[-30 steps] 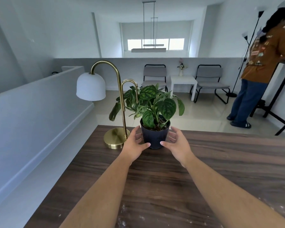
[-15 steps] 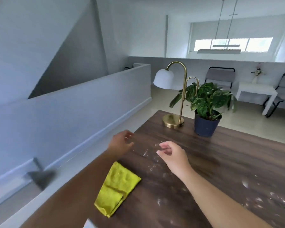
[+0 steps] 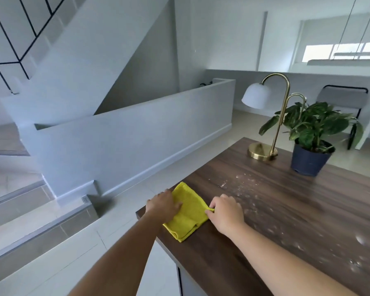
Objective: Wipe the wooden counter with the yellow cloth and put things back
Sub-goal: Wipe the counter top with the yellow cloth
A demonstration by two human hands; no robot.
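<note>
A folded yellow cloth (image 3: pixel 188 214) lies near the left corner of the dark wooden counter (image 3: pixel 286 221). My left hand (image 3: pixel 163 205) rests on the cloth's left side, fingers pressing onto it. My right hand (image 3: pixel 225 211) pinches the cloth's right edge between thumb and fingers. White powdery specks (image 3: pixel 246 189) are scattered over the counter to the right of the cloth. A brass lamp with a white shade (image 3: pixel 263 150) and a potted plant in a dark blue pot (image 3: pixel 308 161) stand at the counter's far end.
The counter's left edge (image 3: pixel 158 236) drops to a pale tiled floor. Beyond it are a low white wall (image 3: pixel 137 133) and stairs going down at the left. A grey chair (image 3: pixel 346 99) stands behind the plant.
My hands left the plant pot and came back to the near left corner. The view swung left and down. Both hands now rest on the yellow cloth, which they were not touching half a second ago.
</note>
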